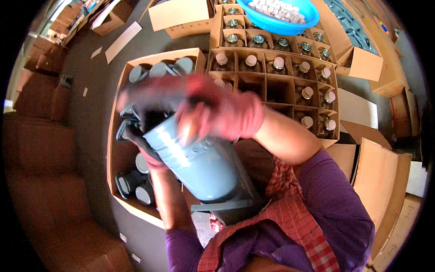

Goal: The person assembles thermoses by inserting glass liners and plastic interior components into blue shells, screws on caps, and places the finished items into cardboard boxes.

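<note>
A blue-grey cylindrical plastic container [195, 158] hangs tilted in front of me, its upper end under my hands. Raised lettering marks its side. At its lower end are a clear dark part and a grey handle-like strip [222, 206]. My right hand [217, 109], in a red and black glove, curls over the upper rim, smeared by motion. Along the left side of that rim, my gloved left hand [147, 145] is closed around it, partly hidden. Beneath both is an open carton [110, 158] with several similar containers [144, 195] showing round grey ends.
A divided carton [272, 51] of glass bottles with pale caps stands to the right, some cells without bottles. Behind it, a blue basin [276, 25] of white caps rests over more bottles. Another carton [367, 63] holds blue-grey plastic parts. Brown cartons [45, 149] line the left.
</note>
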Demonstrator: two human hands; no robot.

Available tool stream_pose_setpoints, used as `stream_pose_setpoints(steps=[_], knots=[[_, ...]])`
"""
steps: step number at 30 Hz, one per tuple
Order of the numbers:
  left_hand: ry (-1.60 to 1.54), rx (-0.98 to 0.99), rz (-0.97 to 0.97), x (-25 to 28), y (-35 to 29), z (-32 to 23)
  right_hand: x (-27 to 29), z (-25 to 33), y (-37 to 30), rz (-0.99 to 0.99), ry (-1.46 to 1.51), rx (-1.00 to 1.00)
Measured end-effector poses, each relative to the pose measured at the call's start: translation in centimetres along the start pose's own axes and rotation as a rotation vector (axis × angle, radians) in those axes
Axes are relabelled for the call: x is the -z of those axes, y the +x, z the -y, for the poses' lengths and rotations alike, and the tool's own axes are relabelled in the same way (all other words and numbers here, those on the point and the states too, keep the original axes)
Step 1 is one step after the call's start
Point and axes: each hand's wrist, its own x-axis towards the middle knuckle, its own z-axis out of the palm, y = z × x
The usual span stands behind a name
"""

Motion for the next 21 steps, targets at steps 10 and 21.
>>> stream_pose_setpoints(steps=[10, 21], knots=[[0.752, -0.12, 0.423, 1.7, -0.1, -1.7, 0.8, -13.9, -7.6, 0.027, -0.461, -0.49], [-0.087, 0.17, -0.323, 8.8, 3.0, 0.2, -3.8, -19.4, -12.5, 0.577, -1.037, -0.352]])
